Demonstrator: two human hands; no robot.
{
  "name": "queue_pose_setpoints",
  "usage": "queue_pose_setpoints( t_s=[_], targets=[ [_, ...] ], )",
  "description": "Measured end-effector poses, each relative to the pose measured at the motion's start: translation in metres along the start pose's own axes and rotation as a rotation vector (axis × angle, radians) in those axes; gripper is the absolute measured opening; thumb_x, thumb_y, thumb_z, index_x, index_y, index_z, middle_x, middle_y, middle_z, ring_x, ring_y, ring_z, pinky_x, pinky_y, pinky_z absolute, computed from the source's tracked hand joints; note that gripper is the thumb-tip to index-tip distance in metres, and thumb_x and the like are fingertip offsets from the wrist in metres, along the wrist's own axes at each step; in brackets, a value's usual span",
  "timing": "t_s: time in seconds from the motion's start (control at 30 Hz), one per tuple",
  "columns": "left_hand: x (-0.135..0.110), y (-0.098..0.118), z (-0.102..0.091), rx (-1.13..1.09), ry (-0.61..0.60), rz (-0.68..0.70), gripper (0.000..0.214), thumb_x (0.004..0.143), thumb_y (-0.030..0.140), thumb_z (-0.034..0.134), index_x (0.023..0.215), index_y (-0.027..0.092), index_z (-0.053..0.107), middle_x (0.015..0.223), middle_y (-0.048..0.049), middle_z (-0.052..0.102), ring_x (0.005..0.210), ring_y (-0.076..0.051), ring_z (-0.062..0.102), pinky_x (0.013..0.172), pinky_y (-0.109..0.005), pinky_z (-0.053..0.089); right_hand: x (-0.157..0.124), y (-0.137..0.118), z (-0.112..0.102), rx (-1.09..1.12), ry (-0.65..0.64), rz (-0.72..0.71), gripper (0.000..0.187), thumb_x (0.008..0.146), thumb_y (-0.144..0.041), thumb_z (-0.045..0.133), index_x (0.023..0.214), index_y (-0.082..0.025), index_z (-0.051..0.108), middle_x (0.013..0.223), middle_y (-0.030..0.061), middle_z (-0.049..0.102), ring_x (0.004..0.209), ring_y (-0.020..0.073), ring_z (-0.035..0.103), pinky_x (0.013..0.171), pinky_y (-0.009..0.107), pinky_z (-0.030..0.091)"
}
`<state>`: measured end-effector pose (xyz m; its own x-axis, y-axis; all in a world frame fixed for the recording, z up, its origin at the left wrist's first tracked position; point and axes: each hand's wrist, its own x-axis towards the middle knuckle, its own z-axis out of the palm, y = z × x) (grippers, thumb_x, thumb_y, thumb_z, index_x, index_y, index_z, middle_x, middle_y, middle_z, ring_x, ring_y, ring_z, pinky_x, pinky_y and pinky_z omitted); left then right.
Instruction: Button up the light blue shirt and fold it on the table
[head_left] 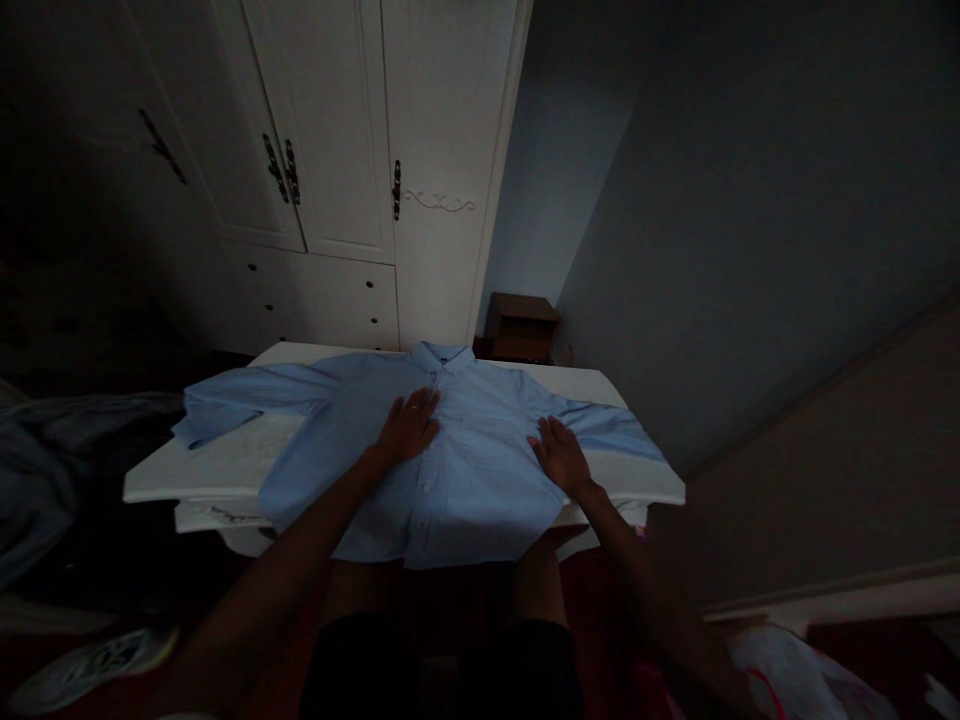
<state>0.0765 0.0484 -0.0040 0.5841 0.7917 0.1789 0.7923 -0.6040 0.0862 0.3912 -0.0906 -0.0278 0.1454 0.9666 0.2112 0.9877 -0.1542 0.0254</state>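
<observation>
Left grip [409,425] lies palm down on the shirt, just beside the button strip and below the collar, its fingers loosely spread and pinching nothing. Right grip [562,455] is likewise unfolded, fingers a little apart, with its fingertips on the cloth near the shirt's side, just below the sleeve on that side.

The light blue shirt [476,455] is spread front up across the white counter [187,470]. Its collar [442,356] sits at the middle of the far edge, while the hem hangs over the near edge. One sleeve [255,390] reaches toward the counter's left edge, its cuff open; the other sleeve [611,430] runs toward the right edge, more creased, ending not far from the near right corner. A button [427,488] shows low on the strip, close to the near edge.

Beyond the far edge stand a white wardrobe [442,270] and a small brown cabinet [525,312].

Pressing or smoothing the shirt front flat looks to be the step in hand. Moving either palm calls, I judge, for light, even pressure, so that the thin cloth does not bunch and the overhanging hem does not draw the rest toward the near edge.
</observation>
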Motion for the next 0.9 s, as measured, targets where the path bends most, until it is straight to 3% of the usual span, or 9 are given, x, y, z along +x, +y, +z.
queue_pose_setpoints(
  t_s=[0.1,0.3,0.63,0.83,0.9],
  targets=[
    [-0.001,-0.001,0.002,0.028,-0.040,0.023,0.054,0.099,0.041,0.028,0.149,0.022,0.038,0.159,-0.0147,0.029,0.147,-0.029,0.026,0.117,-0.052,0.019,-0.001,0.004,-0.003,-0.019,-0.021,0.036,0.068,0.102,-0.053,0.022,0.150,-0.007,0.035,0.155,0.0215,0.034,0.145,0.0313,0.029,0.116,0.049,0.021],
    [-0.003,-0.001,0.000,0.045,-0.053,0.025,0.062,0.099,0.053,0.026,0.151,0.020,0.035,0.158,-0.0164,0.030,0.147,-0.031,0.026,0.118,-0.050,0.019,-0.004,0.022,-0.004,-0.038,-0.043,0.143,0.076,0.099,-0.061,0.019,0.150,-0.005,0.033,0.156,0.0257,0.030,0.146,0.0352,0.025,0.114,0.056,0.021],
    [-0.003,-0.002,0.002,0.027,-0.040,0.000,0.065,0.099,0.056,0.022,0.151,0.020,0.035,0.158,-0.0145,0.033,0.147,-0.029,0.027,0.118,-0.047,0.018,-0.011,0.038,0.002,0.005,-0.063,0.051,0.073,0.099,-0.059,0.022,0.151,-0.007,0.030,0.158,0.0242,0.025,0.148,0.0349,0.022,0.114,0.057,0.023],
    [-0.002,0.000,-0.001,0.049,-0.039,-0.010,0.064,0.099,0.057,0.023,0.151,0.021,0.035,0.157,-0.0138,0.034,0.146,-0.028,0.028,0.118,-0.047,0.019,-0.032,0.054,0.002,0.006,-0.059,-0.055,0.074,0.099,-0.056,0.029,0.145,0.002,0.036,0.153,0.0322,0.030,0.147,0.0371,0.024,0.111,0.054,0.032],
    [-0.002,0.000,-0.001,0.048,-0.043,-0.007,0.065,0.099,0.057,0.024,0.151,0.020,0.035,0.157,-0.0153,0.034,0.146,-0.029,0.028,0.117,-0.048,0.020,-0.038,0.057,0.002,-0.002,-0.047,-0.071,0.070,0.099,-0.054,0.033,0.144,0.000,0.039,0.152,0.0318,0.032,0.145,0.0373,0.027,0.110,0.053,0.035]
  ],
)
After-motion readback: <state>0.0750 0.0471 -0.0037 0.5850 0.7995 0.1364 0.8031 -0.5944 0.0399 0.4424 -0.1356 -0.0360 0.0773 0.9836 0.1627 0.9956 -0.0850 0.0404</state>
